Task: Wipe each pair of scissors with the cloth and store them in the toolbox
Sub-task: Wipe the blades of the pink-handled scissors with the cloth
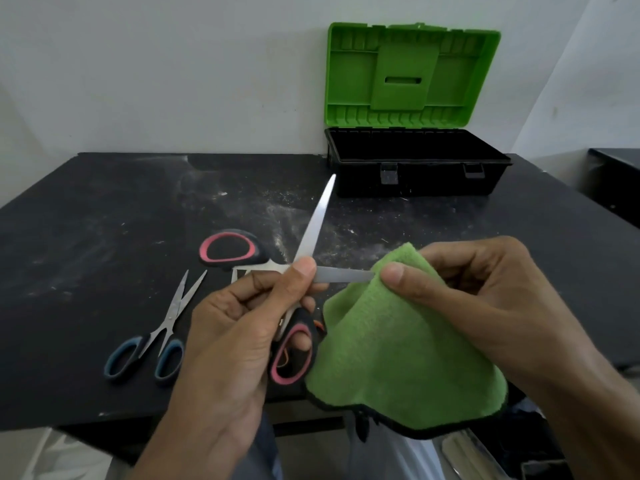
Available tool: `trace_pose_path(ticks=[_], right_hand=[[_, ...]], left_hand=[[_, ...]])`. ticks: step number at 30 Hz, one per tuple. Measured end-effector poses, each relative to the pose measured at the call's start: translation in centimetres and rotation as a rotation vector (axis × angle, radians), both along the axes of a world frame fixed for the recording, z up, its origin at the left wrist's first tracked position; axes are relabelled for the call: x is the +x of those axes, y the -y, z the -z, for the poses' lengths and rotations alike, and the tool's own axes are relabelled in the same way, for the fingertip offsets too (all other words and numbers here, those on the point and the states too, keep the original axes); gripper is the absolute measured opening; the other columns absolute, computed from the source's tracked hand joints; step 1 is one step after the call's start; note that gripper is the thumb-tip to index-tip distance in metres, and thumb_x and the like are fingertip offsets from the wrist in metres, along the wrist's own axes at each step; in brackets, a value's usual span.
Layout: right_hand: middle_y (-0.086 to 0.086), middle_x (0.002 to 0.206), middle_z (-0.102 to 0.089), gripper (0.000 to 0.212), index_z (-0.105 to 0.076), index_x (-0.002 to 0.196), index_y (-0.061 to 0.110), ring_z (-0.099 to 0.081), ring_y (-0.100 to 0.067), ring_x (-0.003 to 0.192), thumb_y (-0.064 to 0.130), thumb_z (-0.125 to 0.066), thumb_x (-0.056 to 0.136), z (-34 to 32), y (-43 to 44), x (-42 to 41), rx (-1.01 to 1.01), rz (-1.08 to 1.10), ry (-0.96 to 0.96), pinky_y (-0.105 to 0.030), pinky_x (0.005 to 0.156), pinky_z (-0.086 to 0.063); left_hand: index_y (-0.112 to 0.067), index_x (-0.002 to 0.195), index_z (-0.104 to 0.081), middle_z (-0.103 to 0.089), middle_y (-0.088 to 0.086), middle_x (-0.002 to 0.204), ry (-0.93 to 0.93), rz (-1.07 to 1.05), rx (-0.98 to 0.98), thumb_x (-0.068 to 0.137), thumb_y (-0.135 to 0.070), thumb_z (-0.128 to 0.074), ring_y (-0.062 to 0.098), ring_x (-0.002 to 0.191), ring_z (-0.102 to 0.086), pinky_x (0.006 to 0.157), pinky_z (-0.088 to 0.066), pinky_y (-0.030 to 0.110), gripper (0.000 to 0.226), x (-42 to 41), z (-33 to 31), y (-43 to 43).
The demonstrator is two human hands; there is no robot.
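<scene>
While the left hand (235, 327) grips the large steel scissors with pink-and-black handles (310, 233) at lower centre, the right hand (485, 299) pinches the green microfibre cloth (398, 358) around one blade. Small blue-handled steel scissors (171, 317) lie at left, apparently not yet wiped. At upper right, the open green-lidded black plastic toolbox (433, 183) seems empty, though its inside is dark.

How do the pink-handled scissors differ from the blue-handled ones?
The pink-handled scissors are gripped in the left hand, blades spread wide, one in the cloth; the blue-handled scissors lie untouched on the table, blades barely apart. The pink pair looks broader-bladed. Both have black handles with coloured linings.
</scene>
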State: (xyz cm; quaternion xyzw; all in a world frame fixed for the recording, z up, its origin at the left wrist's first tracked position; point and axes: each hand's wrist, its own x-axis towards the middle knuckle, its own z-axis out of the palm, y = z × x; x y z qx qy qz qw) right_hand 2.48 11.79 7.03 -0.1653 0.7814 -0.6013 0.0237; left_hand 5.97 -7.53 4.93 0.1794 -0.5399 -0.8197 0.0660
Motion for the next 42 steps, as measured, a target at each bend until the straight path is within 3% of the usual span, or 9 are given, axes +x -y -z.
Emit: trace_pose_path(ticks=[5,11,18,22,27,31,34,38,42], right_hand=[[-0.003,0.077,-0.083,0.016,-0.085,0.081,0.016,-0.081,-0.021,0.068,0.030,-0.078,0.081,-0.1,-0.3,-0.2,-0.023,-0.049,-0.024,-0.030,0.059,-0.065],[0.013,0.079,-0.082,0.008,-0.084,0.080,0.023,-0.080,-0.006,0.071,0.027,-0.085,0.072,1.2,-0.1,0.4,0.028,0.080,-0.386,-0.021,0.059,-0.064],[0.012,0.077,-0.082,0.012,-0.081,0.079,0.018,-0.079,-0.005,0.068,0.022,-0.087,0.069,1.7,-0.3,0.1,-0.041,0.131,-0.445,-0.018,0.059,-0.062],[0.007,0.074,-0.082,0.012,-0.084,0.073,0.015,-0.080,-0.010,0.067,0.026,-0.086,0.069,1.6,-0.1,0.2,-0.100,0.176,-0.323,-0.021,0.058,-0.063],[-0.002,0.080,-0.084,0.019,-0.087,0.084,0.019,-0.082,-0.019,0.073,0.035,-0.077,0.078,1.3,-1.0,0.0,-0.019,0.023,-0.080,-0.032,0.062,-0.067],[-0.002,0.075,-0.082,0.017,-0.086,0.076,0.024,-0.080,-0.017,0.065,0.038,-0.077,0.073,0.9,-2.4,-0.1,-0.069,0.162,-0.113,-0.024,0.054,-0.061],[0.002,0.082,-0.084,0.018,-0.086,0.080,0.033,-0.081,-0.013,0.074,0.043,-0.074,0.073,0.3,-3.3,-0.6,-0.140,0.215,-0.124,-0.022,0.064,-0.064],[0.011,0.089,-0.084,0.018,-0.086,0.088,0.037,-0.080,-0.003,0.086,0.040,-0.070,0.079,-0.4,-3.2,-1.1,-0.118,0.164,-0.189,-0.010,0.074,-0.058],[0.009,0.091,-0.084,0.019,-0.087,0.092,0.026,-0.080,-0.006,0.089,0.030,-0.069,0.084,-0.6,-3.1,-1.4,-0.077,0.130,-0.204,-0.011,0.075,-0.059]], left_hand=[[-0.008,0.065,-0.077,-0.062,0.003,0.053,0.070,0.066,0.096,0.057,-0.032,-0.078,0.006,0.032,-0.046,0.033,-0.039,0.010,0.025,-0.2,-0.4,0.0],[-0.006,0.061,-0.078,-0.068,0.006,0.066,0.173,0.129,0.286,0.055,-0.021,-0.079,0.004,0.038,-0.054,0.033,-0.042,0.010,0.016,0.0,-0.3,-0.3],[-0.006,0.065,-0.078,-0.064,0.005,0.056,0.122,0.125,0.228,0.063,-0.023,-0.077,0.004,0.032,-0.049,0.034,-0.042,0.009,0.018,-0.1,-0.6,-0.7],[-0.004,0.069,-0.078,-0.064,0.003,0.055,0.069,0.102,0.151,0.061,-0.027,-0.078,0.005,0.032,-0.048,0.034,-0.041,0.010,0.024,-0.1,-0.7,-0.7],[-0.004,0.072,-0.077,-0.065,0.003,0.056,0.024,0.070,0.056,0.053,-0.032,-0.079,0.006,0.033,-0.048,0.034,-0.042,0.012,0.034,0.1,-0.5,-0.2],[-0.012,0.063,-0.075,-0.074,0.009,0.068,-0.038,-0.003,-0.073,0.059,-0.032,-0.078,0.007,0.039,-0.054,0.040,-0.048,0.014,0.020,0.2,-0.1,1.0],[-0.013,0.064,-0.076,-0.073,0.008,0.066,-0.119,0.047,-0.292,0.064,-0.032,-0.078,0.009,0.034,-0.043,0.035,-0.037,0.012,0.019,0.3,-0.3,1.8],[-0.020,0.067,-0.080,-0.066,0.005,0.055,-0.221,0.179,-0.554,0.070,-0.031,-0.079,0.014,0.038,-0.043,0.038,-0.035,0.015,0.012,0.4,-0.7,1.7],[-0.026,0.072,-0.082,-0.065,-0.008,0.050,-0.281,0.242,-0.663,0.068,-0.032,-0.080,-0.002,0.038,-0.047,0.043,-0.036,0.008,0.008,0.2,-1.2,1.8]])
